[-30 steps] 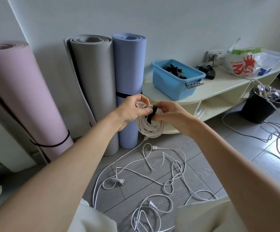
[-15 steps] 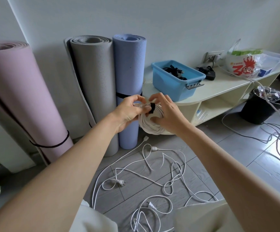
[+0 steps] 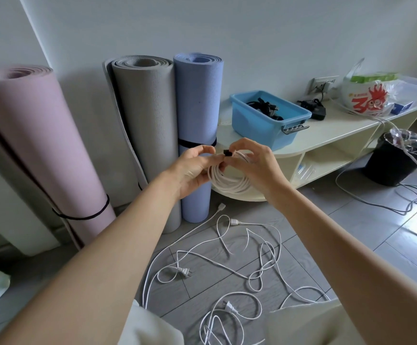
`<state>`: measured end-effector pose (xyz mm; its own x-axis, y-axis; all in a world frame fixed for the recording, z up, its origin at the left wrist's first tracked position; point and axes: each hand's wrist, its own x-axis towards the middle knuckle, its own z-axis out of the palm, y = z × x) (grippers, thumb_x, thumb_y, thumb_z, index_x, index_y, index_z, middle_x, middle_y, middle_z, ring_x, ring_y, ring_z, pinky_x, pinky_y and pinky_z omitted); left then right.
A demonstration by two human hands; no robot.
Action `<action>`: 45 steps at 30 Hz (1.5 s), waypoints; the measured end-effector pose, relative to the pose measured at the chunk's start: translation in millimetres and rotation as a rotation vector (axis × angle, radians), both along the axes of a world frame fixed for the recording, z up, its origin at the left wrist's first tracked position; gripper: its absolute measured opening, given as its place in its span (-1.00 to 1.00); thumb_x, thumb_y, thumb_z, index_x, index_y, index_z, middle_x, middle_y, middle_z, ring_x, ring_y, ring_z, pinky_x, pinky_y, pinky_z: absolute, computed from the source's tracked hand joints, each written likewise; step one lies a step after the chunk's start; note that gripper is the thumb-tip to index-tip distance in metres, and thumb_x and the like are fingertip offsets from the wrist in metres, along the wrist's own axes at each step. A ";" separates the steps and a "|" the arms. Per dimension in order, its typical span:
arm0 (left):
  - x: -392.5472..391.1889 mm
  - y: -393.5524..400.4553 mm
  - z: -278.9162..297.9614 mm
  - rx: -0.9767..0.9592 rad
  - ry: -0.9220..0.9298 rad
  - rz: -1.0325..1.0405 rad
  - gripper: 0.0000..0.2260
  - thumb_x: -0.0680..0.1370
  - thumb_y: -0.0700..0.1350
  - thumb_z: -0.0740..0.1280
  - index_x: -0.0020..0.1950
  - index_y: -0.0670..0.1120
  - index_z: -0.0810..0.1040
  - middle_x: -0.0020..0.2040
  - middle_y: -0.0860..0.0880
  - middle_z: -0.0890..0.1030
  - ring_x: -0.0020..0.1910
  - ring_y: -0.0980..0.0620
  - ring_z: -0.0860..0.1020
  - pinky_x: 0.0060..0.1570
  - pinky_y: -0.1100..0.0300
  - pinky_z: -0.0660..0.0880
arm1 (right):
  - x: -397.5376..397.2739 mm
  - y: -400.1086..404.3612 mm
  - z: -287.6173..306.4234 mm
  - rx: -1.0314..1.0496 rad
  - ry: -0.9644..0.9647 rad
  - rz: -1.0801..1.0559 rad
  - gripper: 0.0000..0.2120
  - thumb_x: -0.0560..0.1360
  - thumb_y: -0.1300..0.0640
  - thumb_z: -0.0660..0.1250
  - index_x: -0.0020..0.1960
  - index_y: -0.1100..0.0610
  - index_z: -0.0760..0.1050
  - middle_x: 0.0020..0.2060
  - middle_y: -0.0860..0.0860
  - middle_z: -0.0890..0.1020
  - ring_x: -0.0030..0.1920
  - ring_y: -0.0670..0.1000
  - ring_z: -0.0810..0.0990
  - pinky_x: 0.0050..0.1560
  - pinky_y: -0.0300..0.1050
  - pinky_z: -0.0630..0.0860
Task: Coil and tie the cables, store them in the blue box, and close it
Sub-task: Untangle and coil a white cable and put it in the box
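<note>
My left hand [image 3: 190, 170] pinches the top of the white coil [image 3: 229, 180]; my right hand [image 3: 252, 163] pinches the black tie [image 3: 226, 153] with thumb and forefinger curled, the other fingers loosely bent. The coil hangs in the air in front of the shelf unit [image 3: 326, 130], well short of the blue box [image 3: 267, 120], which stands open on top with dark cables inside.

Risk, as I judge it — if the tie slips before it fastens, the loops spring apart and drop onto the loose cables [image 3: 227, 265] on the floor, tangling.

The coil's ring stands roughly upright, its flat face towards me, long axis across — tie at the top.
</note>
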<state>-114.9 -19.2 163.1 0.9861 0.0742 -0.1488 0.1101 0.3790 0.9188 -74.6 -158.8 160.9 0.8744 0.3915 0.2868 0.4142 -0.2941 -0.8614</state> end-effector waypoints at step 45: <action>77.7 -13.7 9.1 0.750 -0.118 0.002 -0.86 0.46 -0.19 0.43 -0.17 -0.01 0.49 -0.34 0.01 0.48 -0.33 0.15 0.48 -0.27 0.36 0.39 | 73.2 -27.5 29.3 -0.258 0.272 0.056 -0.75 0.45 0.25 0.40 0.07 0.17 0.42 -0.10 0.05 0.60 -0.16 0.00 0.56 -0.10 -0.16 0.53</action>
